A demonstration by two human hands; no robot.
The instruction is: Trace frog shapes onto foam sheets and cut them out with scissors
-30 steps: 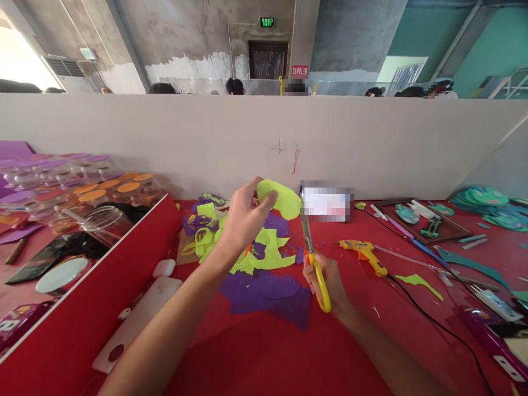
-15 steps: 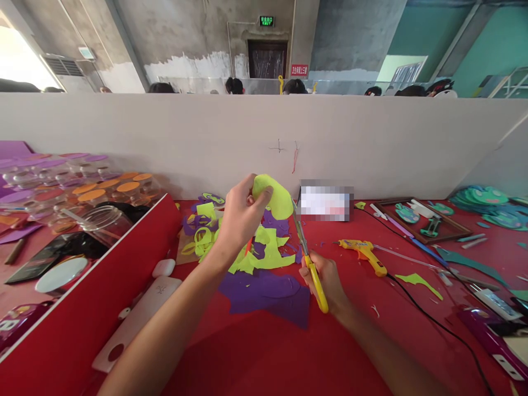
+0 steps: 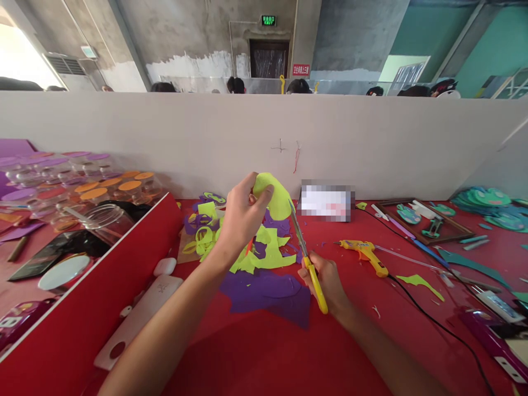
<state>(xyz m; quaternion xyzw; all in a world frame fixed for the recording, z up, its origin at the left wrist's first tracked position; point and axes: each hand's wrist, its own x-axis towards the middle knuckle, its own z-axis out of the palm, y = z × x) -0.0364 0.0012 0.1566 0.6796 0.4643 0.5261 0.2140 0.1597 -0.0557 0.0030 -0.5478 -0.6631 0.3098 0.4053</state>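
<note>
Between the thumb and fingers of my left hand (image 3: 246, 212) is a rounded yellow-green sheet piece (image 3: 279, 199), held up above the table. My right hand (image 3: 325, 278) is closed around the yellow handles of a pair of scissors (image 3: 312, 275). Their blades point up and reach the right edge of the piece; whether they are parted is hard to make out. Below lie yellow-green offcuts (image 3: 268, 247) in a loose heap, mixed with purple scraps. A larger purple sheet (image 3: 268, 294) rests flat in front of the heap.
A yellow glue gun (image 3: 365, 254) with a black cord lies at right. Beyond it is a brown tray (image 3: 457, 225) with small parts. On the left, a red divider (image 3: 136, 258) stands beside a white phone (image 3: 140, 319); lidded jars (image 3: 94, 192) are behind it. A pale partition (image 3: 206, 143) closes the back.
The scissor blades have shifted slightly left against the edge of the yellow-green piece. Both hands keep nearly the same place, and the view has moved a little.
</note>
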